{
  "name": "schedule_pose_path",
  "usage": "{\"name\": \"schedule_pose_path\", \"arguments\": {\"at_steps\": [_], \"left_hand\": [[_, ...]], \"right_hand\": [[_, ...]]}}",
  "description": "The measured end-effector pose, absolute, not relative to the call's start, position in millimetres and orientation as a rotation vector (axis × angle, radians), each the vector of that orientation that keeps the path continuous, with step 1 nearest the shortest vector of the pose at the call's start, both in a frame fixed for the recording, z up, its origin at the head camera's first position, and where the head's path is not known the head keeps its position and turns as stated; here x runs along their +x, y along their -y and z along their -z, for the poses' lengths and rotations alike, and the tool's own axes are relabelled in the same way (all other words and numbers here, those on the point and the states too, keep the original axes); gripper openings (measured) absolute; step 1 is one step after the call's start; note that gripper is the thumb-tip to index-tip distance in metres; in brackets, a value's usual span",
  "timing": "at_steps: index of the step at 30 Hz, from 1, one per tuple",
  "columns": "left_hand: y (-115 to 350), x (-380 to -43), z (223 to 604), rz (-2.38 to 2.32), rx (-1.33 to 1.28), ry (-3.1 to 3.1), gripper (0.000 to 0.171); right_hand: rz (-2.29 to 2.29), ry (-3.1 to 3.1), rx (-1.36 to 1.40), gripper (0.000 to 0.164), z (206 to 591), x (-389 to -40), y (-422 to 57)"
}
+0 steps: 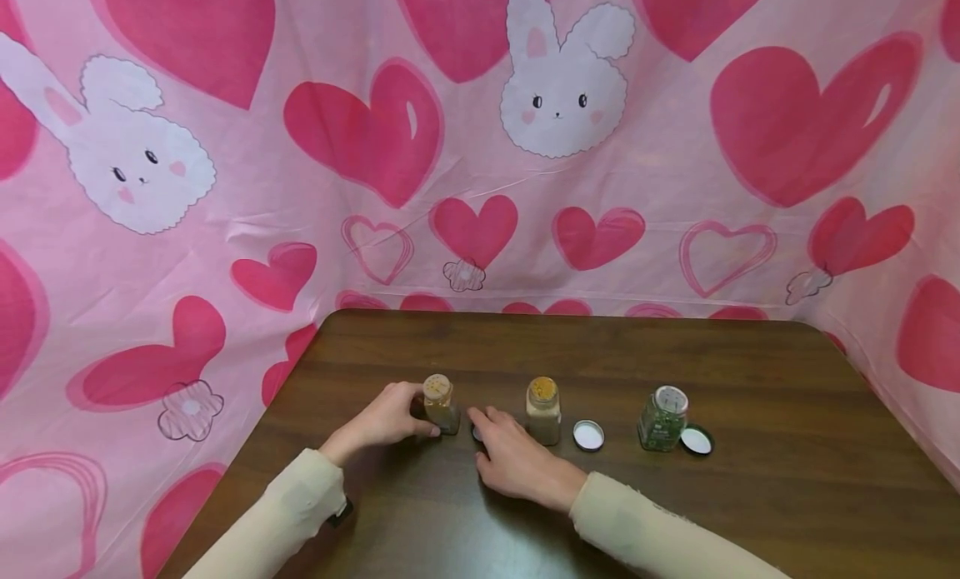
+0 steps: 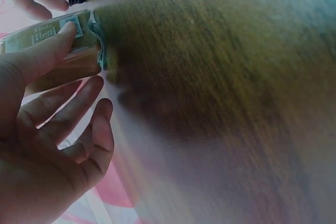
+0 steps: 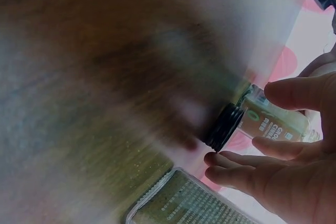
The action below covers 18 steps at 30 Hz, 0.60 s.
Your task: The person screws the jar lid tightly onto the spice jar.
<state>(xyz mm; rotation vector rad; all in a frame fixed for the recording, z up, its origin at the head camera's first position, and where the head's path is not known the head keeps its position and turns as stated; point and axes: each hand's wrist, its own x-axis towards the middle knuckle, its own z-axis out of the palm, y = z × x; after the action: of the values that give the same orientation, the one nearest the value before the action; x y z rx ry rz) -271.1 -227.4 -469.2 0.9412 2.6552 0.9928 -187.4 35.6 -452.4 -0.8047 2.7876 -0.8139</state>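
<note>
My left hand (image 1: 386, 416) holds a glass spice jar (image 1: 444, 416) of brown powder at the left of the row, thumb on its label in the left wrist view. The jar stands upright, with a perforated shaker top and no lid on it. To its right, my right hand (image 1: 521, 464) is over a black lid (image 3: 224, 127) on the table, fingertips right at the rim and the thumb held apart. Close behind that hand stands a second spice jar (image 1: 543, 419) of pale yellowish powder, its shaker top uncovered.
A lid (image 1: 588, 435) lies white side up right of the middle jar. Farther right stands a jar of green herbs (image 1: 662, 421), with another lid (image 1: 697, 440) beside its base. Pink printed cloth (image 1: 472, 162) hangs around the brown wooden table (image 1: 750, 512).
</note>
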Motion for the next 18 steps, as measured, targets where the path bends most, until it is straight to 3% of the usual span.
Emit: {"name": "schedule_pose_path", "arguments": {"at_steps": [4,13,18], "left_hand": [[224,-267,462,-0.987,0.902,-2.65,0.043],[235,-283,487,-0.978,0.973,-2.65,0.046],[229,-274,472,-0.993,0.921,-2.643,0.046]], "right_hand": [[0.815,-2.804,-0.826,0.059,452,-188,-35],[0.814,-2.949,-0.94,0.057,457,-191,-35],[0.74,-3.024,-0.983,0.055,461,-193,-34]]}}
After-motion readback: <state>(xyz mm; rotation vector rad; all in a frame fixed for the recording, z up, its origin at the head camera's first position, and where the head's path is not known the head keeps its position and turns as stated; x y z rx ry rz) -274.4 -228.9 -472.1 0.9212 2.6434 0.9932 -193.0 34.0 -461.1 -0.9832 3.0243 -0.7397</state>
